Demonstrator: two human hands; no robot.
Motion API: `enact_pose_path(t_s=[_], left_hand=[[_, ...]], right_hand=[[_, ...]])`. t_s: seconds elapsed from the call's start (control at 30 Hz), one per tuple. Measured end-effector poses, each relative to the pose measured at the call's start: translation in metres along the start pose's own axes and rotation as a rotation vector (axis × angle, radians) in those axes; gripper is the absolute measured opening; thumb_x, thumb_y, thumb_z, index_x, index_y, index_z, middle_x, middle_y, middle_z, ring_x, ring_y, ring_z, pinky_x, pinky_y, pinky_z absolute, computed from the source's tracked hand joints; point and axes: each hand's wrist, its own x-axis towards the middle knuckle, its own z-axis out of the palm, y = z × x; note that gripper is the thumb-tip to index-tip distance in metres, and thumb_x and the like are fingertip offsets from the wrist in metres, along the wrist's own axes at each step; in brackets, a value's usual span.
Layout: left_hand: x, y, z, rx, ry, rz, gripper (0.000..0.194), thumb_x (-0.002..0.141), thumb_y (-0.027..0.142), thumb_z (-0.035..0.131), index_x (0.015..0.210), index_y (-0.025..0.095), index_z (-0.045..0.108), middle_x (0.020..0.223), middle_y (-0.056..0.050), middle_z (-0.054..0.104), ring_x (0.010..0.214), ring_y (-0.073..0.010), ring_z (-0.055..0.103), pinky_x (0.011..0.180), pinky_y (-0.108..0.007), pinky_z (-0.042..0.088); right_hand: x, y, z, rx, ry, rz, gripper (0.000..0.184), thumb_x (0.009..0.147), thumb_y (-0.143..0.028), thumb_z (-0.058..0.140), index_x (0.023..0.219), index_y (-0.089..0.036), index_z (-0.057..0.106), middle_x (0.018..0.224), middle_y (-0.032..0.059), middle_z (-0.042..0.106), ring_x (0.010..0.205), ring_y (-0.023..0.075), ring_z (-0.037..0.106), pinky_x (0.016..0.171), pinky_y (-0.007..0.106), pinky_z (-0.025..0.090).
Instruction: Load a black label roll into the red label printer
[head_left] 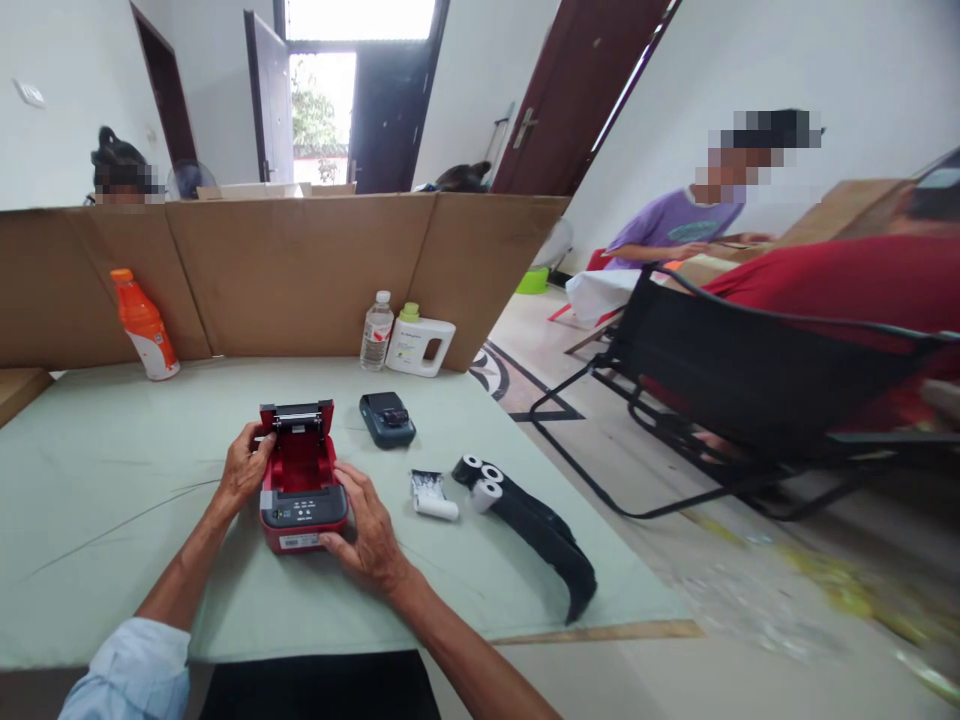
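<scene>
A red and black portable printer (304, 510) rests on the table, its lid (298, 415) raised and the red inside of its paper compartment showing. My left hand (246, 462) is closed around the left side, with the thumb by the lid's hinge. Against the right side lies my right hand (367, 525), fingers along the edge and thumb near the front, gripping the body. Beyond it to the right sits a dark blue handheld device (387, 420). A small white paper roll (436, 508) with a printed black-and-white end lies to the right of my right hand.
Several small white rolls (487, 494) sit by a long black strip (544, 535) at the right. An orange bottle (146, 325), a water bottle (376, 332) and a white jug (420, 345) stand before the cardboard wall (300, 275). People sit beyond; a black chair (720, 390) is rightward.
</scene>
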Motion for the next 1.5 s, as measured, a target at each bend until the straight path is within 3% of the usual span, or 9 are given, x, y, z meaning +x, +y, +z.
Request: enact_pose_path(t_s=[1.2,1.5], left_hand=[[0.004,-0.005,0.001,0.015,-0.030,0.007,0.042,0.083,0.052,0.067,0.106,0.017,0.072,0.103,-0.007,0.076,0.094,-0.0239,0.069,0.085,-0.035,0.056],[0.012,0.003,0.002,0.017,-0.088,-0.014,0.049,0.075,0.047,0.076,0.112,0.017,0.068,0.106,-0.008,0.076,0.096,-0.0255,0.071,0.079,-0.035,0.058]], right_hand=[[-0.002,0.001,0.001,-0.047,-0.008,-0.017,0.075,0.102,-0.061,0.050,0.159,-0.016,0.032,0.149,0.0218,0.049,0.140,0.0366,0.051,0.113,0.058,0.050],[0.000,-0.001,0.000,-0.040,0.010,-0.020,0.074,0.102,-0.065,0.046,0.157,-0.017,0.034,0.147,0.0214,0.050,0.139,0.0353,0.051,0.113,0.057,0.051]])
